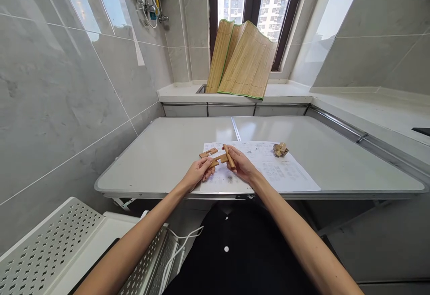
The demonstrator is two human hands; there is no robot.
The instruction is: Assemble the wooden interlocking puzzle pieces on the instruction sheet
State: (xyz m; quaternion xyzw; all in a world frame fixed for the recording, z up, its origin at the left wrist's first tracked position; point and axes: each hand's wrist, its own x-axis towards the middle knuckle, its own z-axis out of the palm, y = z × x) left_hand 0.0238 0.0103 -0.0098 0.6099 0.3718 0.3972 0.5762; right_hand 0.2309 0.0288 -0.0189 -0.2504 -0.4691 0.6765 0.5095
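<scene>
Between my two hands is a notched wooden puzzle piece (220,158). My left hand (199,171) pinches its left end, with the fingers closed. My right hand (241,163) is closed on a plain wooden stick (229,156), which stands tilted across the right end of the notched piece. Whether the stick and the notched piece are joined, I cannot tell. Just beyond my left hand lies another notched wooden piece (208,152) on the printed paper sheet (282,174). An assembled wooden burr puzzle (280,149) sits at the sheet's right side.
The white folding table (161,151) has a centre seam and a metal edge. A bamboo mat (248,62) leans against the window on the back ledge. To the left stands a white perforated chair (57,237) with white cables (181,241) beside it. Tiled walls close in both sides.
</scene>
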